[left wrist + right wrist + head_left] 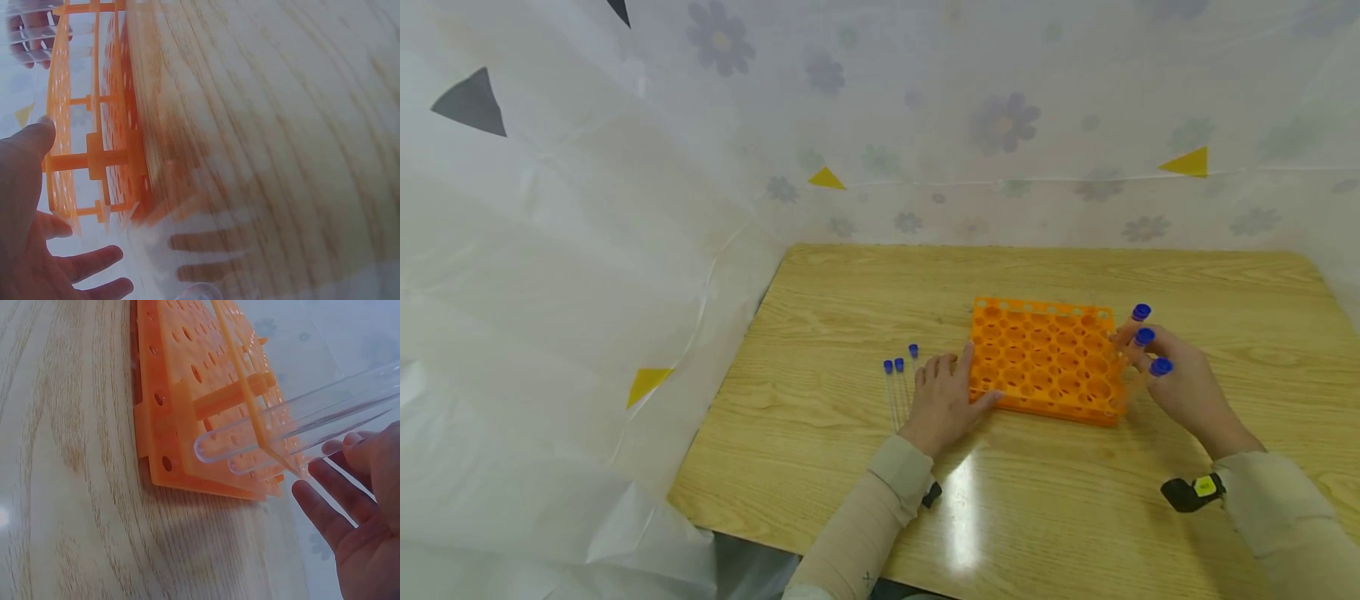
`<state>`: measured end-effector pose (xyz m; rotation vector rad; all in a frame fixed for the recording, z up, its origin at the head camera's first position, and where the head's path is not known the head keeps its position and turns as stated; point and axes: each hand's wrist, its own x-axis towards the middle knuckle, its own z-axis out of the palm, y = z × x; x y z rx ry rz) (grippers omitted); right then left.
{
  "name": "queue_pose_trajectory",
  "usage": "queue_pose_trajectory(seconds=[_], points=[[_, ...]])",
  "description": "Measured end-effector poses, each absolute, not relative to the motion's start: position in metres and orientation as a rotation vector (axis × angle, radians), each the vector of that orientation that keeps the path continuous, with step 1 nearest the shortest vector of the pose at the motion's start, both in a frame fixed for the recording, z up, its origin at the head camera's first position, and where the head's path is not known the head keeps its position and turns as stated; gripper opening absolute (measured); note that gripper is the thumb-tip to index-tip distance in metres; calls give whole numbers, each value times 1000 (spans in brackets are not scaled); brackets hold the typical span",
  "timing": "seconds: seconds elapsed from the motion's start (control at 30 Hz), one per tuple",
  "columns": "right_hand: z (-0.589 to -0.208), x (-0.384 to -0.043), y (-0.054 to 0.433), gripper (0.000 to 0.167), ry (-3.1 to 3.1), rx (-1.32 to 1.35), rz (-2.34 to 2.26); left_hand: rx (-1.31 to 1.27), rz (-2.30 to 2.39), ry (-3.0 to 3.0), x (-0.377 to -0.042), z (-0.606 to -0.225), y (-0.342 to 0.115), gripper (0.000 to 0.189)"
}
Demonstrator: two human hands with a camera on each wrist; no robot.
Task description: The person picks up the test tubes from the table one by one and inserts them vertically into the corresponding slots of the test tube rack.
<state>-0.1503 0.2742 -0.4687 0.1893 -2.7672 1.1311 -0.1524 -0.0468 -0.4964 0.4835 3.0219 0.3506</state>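
An orange test tube rack (1041, 358) stands on the wooden table between both hands. My left hand (942, 404) rests against its near left corner, thumb along the front edge, the other fingers spread fairly straight. At the rack's right end are three clear tubes with blue caps, among them a far test tube (1141, 312), a middle one (1144, 337) and a near one (1161, 367). My right hand (1183, 379) pinches a test tube there; which one is partly hidden by the fingers. In the right wrist view, rounded tube bottoms (209, 450) show below the rack's top plate.
Several thin clear tubes with blue caps (899, 365) lie on the table (820, 333) left of my left hand. White flowered sheeting (925, 125) hangs behind the table and along its left side.
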Motion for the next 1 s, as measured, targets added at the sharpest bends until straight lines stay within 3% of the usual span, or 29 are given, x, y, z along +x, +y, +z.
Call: queue_pose_trajectory(seconds=[0.33,0.67,0.9,1.0], points=[[-474,-146,281,26,-2802,140,1134,497,364,3050,-152,-498,-45,86],[-492,-119,281,50,-2842,305,1273,491,359,3050,-153,-501,-47,86],[-506,-104,278,33,-2914,370,1380,479,383,3036,-152,-499,-46,86],[-515,-103,277,36,-2864,410,1329,484,379,3036,-152,-500,-46,86]])
